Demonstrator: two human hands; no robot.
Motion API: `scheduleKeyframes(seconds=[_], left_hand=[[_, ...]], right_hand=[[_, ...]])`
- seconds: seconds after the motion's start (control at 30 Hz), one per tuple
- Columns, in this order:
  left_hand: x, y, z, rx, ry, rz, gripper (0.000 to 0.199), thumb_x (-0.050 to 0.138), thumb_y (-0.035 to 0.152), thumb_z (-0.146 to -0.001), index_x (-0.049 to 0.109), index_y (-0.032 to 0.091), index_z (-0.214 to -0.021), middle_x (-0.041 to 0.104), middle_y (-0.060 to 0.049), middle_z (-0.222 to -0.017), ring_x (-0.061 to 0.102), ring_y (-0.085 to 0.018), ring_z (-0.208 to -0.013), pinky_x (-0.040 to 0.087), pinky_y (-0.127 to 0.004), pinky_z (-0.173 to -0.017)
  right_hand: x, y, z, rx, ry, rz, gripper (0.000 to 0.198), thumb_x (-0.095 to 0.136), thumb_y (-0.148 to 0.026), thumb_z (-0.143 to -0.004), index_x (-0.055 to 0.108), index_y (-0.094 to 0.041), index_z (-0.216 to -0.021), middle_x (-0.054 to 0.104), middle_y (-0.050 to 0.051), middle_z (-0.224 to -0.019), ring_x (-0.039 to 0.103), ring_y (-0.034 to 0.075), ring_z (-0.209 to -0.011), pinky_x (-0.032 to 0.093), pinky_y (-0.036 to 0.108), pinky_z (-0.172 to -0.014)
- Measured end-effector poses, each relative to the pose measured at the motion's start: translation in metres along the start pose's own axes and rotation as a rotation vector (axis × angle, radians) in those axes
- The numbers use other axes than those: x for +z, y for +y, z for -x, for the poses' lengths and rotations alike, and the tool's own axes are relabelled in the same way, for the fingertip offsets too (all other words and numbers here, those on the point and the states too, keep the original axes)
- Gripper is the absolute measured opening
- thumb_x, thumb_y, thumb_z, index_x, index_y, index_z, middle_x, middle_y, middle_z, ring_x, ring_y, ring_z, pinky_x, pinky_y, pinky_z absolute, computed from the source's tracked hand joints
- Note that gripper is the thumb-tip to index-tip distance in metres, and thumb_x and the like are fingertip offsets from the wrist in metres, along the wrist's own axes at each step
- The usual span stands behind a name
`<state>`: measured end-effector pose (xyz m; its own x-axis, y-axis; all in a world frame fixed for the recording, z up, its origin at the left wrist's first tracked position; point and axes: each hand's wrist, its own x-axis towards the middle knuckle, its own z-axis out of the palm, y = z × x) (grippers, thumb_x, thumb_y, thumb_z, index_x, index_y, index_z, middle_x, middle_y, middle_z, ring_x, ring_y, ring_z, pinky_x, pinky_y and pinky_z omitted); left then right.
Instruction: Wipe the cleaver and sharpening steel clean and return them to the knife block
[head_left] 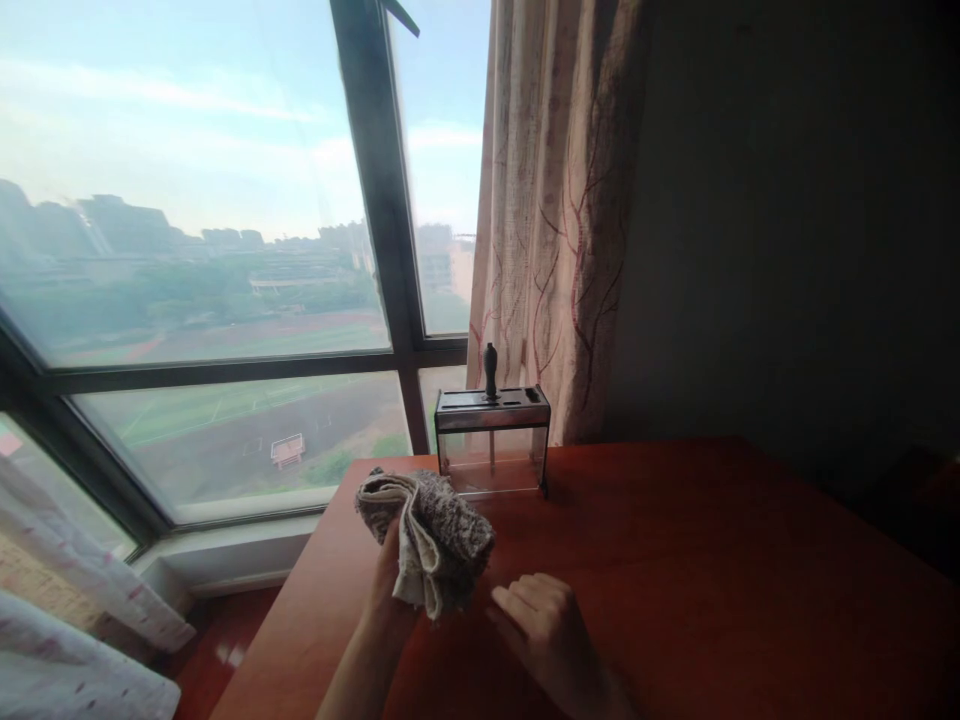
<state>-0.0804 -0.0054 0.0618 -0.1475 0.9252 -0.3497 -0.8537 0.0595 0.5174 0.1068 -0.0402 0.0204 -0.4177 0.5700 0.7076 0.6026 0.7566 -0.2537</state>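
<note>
My left hand (390, 575) is closed around a folded grey-brown cloth (454, 525), which looks like a fluffy towel with a pale flat side. Folds of the cloth hide most of those fingers. To the right, my right hand (536, 610) hovers low over or rests on the table, its fingers curled in and nothing visible in them. Beyond both hands stands a clear-sided knife block (491, 410) with a dark slotted top. One black handle (490, 370) sticks up from it, with a thin rod or blade showing below.
The reddish-brown wooden table (675, 560) stretches to the right into shadow. Large windows (210, 250) lie ahead and left, above a white sill (232, 550). A patterned curtain (555, 220) hangs behind the knife block, and another curtain (75, 660) is at lower left.
</note>
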Motion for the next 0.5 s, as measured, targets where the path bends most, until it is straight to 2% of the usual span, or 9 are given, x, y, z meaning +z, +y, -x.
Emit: scheduleKeyframes(seconds=[0.1,0.23,0.3,0.37,0.5], left_hand=[[-0.001,0.003,-0.002,0.006,0.040,0.009,0.020,0.054,0.019,-0.083,0.071,0.011,-0.078,0.075,-0.009,-0.069,0.072,-0.027,-0.086,0.055,-0.035,-0.087],[-0.004,0.010,-0.001,0.038,0.075,0.020,0.020,0.050,0.014,-0.083,0.070,0.012,-0.078,0.073,-0.007,-0.063,0.073,-0.025,-0.080,0.058,-0.034,-0.080],[-0.007,0.014,0.000,0.061,0.076,0.030,0.018,0.051,0.012,-0.081,0.069,0.014,-0.079,0.072,-0.005,-0.059,0.073,-0.025,-0.078,0.058,-0.033,-0.079],[-0.010,0.017,0.001,0.077,0.068,0.043,0.017,0.052,0.012,-0.080,0.069,0.015,-0.081,0.071,-0.003,-0.057,0.073,-0.025,-0.077,0.059,-0.033,-0.078],[-0.014,0.017,-0.001,0.079,-0.006,0.095,0.018,0.054,0.015,-0.080,0.069,0.014,-0.089,0.073,-0.004,-0.062,0.073,-0.025,-0.079,0.058,-0.032,-0.078]], right_hand=[[0.001,0.001,0.003,0.159,-0.074,-0.230,0.035,0.043,-0.030,-0.095,0.063,-0.018,-0.069,0.060,0.002,-0.059,0.052,0.013,-0.053,0.031,0.026,-0.053],[0.007,-0.001,0.006,0.642,-0.113,-0.776,0.043,0.050,-0.050,-0.088,0.062,-0.016,-0.066,0.056,0.000,-0.052,0.051,0.012,-0.045,0.031,0.022,-0.043],[0.008,-0.003,0.005,0.816,-0.106,-0.970,0.046,0.053,-0.057,-0.084,0.061,-0.016,-0.065,0.052,-0.002,-0.046,0.047,0.011,-0.039,0.032,0.021,-0.039],[0.006,-0.005,0.003,0.867,-0.108,-1.071,0.046,0.054,-0.059,-0.082,0.059,-0.016,-0.065,0.049,-0.004,-0.043,0.044,0.010,-0.036,0.032,0.020,-0.037],[0.006,-0.003,0.002,0.855,-0.120,-1.112,0.044,0.056,-0.057,-0.082,0.058,-0.016,-0.068,0.048,-0.005,-0.043,0.044,0.009,-0.036,0.032,0.020,-0.037]])
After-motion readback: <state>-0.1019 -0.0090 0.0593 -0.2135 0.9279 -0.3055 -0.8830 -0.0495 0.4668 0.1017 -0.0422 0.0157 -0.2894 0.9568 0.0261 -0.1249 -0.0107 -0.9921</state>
